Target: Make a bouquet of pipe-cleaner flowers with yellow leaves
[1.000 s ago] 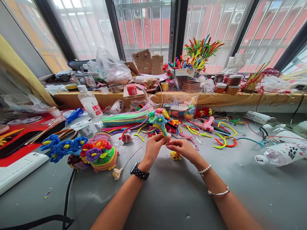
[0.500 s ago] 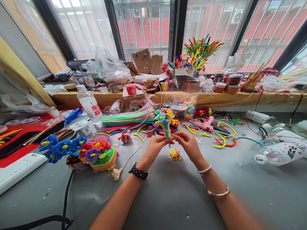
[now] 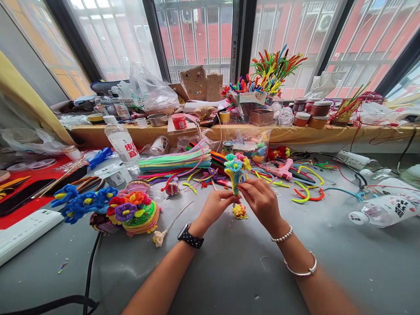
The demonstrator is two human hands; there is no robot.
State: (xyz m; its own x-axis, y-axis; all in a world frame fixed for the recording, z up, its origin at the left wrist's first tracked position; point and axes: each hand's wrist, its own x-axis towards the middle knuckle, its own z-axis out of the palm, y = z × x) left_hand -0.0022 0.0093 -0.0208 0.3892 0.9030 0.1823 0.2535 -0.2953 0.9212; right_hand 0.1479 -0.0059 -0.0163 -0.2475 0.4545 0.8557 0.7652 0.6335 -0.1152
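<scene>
A small bouquet of pipe-cleaner flowers (image 3: 235, 168), with blue, pink and yellow blooms on a wrapped yellow and blue stem, stands upright above the grey table (image 3: 229, 271). My left hand (image 3: 215, 208) pinches the bottom of its stem. My right hand (image 3: 262, 199) grips the stem just above, fingers curled round it. A small yellow and pink pipe-cleaner flower (image 3: 239, 212) lies on the table just below both hands.
Finished pipe-cleaner flowers and a coiled basket (image 3: 131, 210) lie at the left. A bundle of pastel pipe cleaners (image 3: 175, 162), a pink glue gun (image 3: 282, 169), loose bent pipe cleaners and water bottles (image 3: 123, 144) crowd the back. A black cable (image 3: 92, 267) runs front left.
The bouquet and both hands have shifted to the right and slightly toward me. My right hand has closed further round the stem.
</scene>
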